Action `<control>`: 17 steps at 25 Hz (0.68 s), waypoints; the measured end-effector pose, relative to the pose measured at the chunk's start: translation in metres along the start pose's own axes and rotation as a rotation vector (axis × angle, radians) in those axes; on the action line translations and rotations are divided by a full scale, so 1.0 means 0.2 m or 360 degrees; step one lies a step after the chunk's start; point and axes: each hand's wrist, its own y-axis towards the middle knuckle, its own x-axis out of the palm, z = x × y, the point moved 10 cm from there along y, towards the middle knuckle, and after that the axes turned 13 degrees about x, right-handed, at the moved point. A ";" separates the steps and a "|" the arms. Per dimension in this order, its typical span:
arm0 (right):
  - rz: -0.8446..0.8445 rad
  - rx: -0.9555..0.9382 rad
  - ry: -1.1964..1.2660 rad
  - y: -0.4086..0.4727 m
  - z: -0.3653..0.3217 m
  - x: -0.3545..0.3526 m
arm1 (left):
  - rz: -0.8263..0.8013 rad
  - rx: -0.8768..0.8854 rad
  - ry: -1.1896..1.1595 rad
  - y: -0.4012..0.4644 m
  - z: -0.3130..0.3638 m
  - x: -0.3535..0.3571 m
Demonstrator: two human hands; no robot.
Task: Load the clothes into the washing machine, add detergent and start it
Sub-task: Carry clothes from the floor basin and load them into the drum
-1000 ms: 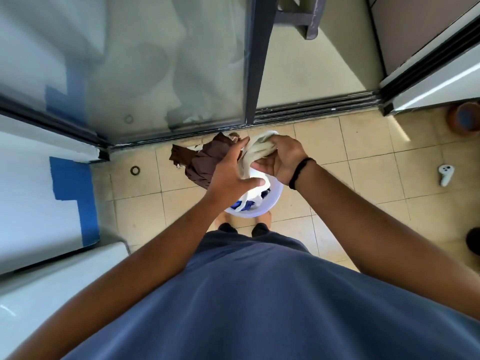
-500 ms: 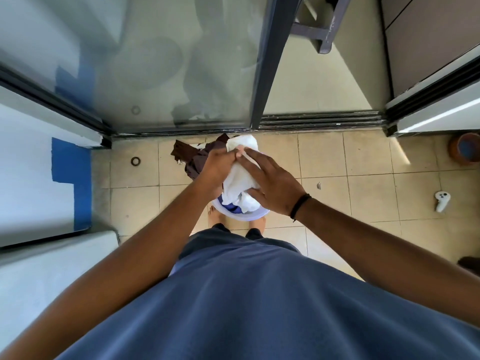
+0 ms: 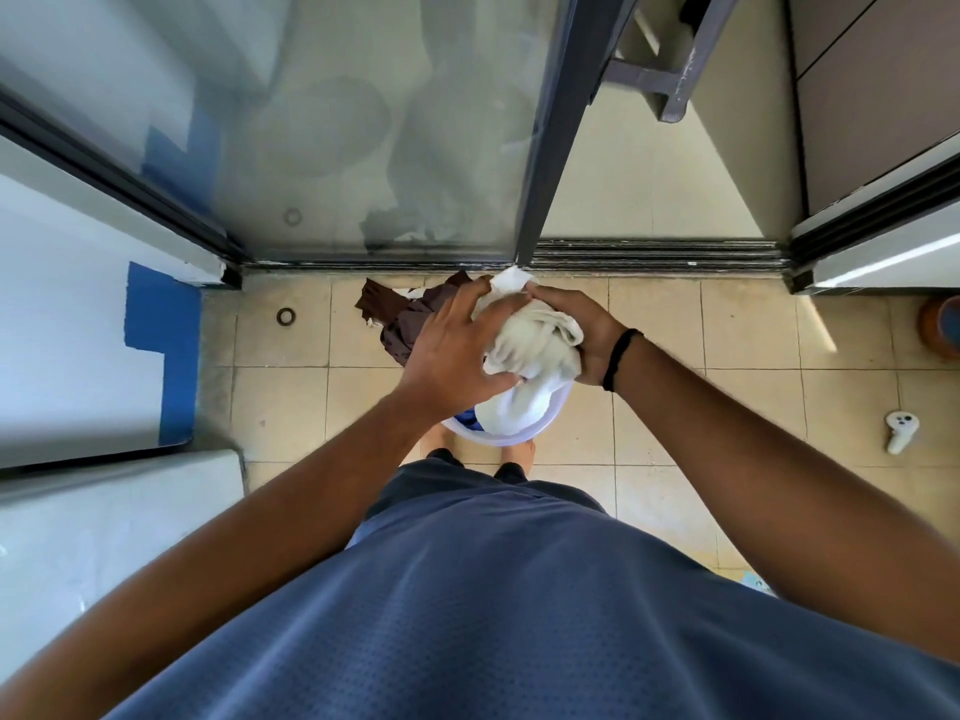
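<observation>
Soft white cloth (image 3: 535,350); glossy plastic basin (image 3: 524,433).

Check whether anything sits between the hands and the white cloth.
Nothing does. Both hands already have it: the left hand lies over the white cloth and the right hand grips it from the other side, above the basin. A brown garment hangs beside it under the left hand, not between.

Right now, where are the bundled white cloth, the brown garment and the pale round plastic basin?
bundled white cloth (image 3: 535,345), head view, creased middle between the hands.
brown garment (image 3: 397,324), head view, folds left of the left hand.
pale round plastic basin (image 3: 524,433), head view, near rim.
</observation>
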 end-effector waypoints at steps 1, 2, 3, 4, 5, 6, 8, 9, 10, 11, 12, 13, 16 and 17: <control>-0.0044 0.0053 -0.0091 -0.02 0.00 0.02 | 0.0090 -0.0016 0.0044 0.00 0.00 -0.03; 0.0040 0.0074 -0.0258 -0.04 -0.01 0.00 | 0.0149 -0.0039 0.0079 0.01 -0.01 -0.05; 0.0213 0.0058 -0.0487 -0.05 -0.03 -0.04 | 0.0182 -0.0079 0.0082 0.01 -0.02 -0.07; 0.0464 -0.0018 -0.0742 -0.07 -0.07 -0.08 | 0.0203 -0.0143 0.0037 0.01 -0.05 -0.08; 0.0708 -0.0199 -0.0960 -0.11 -0.13 -0.10 | 0.0195 -0.0236 -0.0053 0.00 -0.08 -0.08; 0.0898 -0.0496 -0.1107 -0.17 -0.20 -0.10 | 0.0167 -0.0358 -0.0173 -0.01 -0.12 -0.07; 0.1008 -0.1044 -0.1309 -0.28 -0.25 -0.04 | 0.0123 -0.0702 -0.0454 -0.05 -0.19 -0.02; 0.0930 -0.1205 -0.1445 -0.33 -0.23 0.03 | 0.0160 -0.0891 -0.0642 -0.09 -0.23 0.01; 0.0839 -0.1284 -0.1652 -0.35 -0.20 0.10 | 0.0243 -0.1063 -0.0866 -0.12 -0.25 0.03; 0.0782 -0.1332 -0.1924 -0.35 -0.14 0.16 | 0.0360 -0.1202 -0.1106 -0.14 -0.27 0.05; 0.0813 -0.1403 -0.2258 -0.34 -0.09 0.21 | 0.0466 -0.1293 -0.1305 -0.15 -0.26 0.07; 0.0860 -0.1505 -0.2560 -0.33 -0.05 0.26 | 0.0523 -0.1353 -0.1443 -0.16 -0.25 0.09; 0.1008 -0.1613 -0.2933 -0.29 -0.02 0.30 | 0.0537 -0.1502 -0.1663 -0.21 -0.21 0.13; 0.0990 -0.1630 -0.2917 -0.27 -0.03 0.30 | 0.0559 -0.1548 -0.1683 -0.25 -0.20 0.13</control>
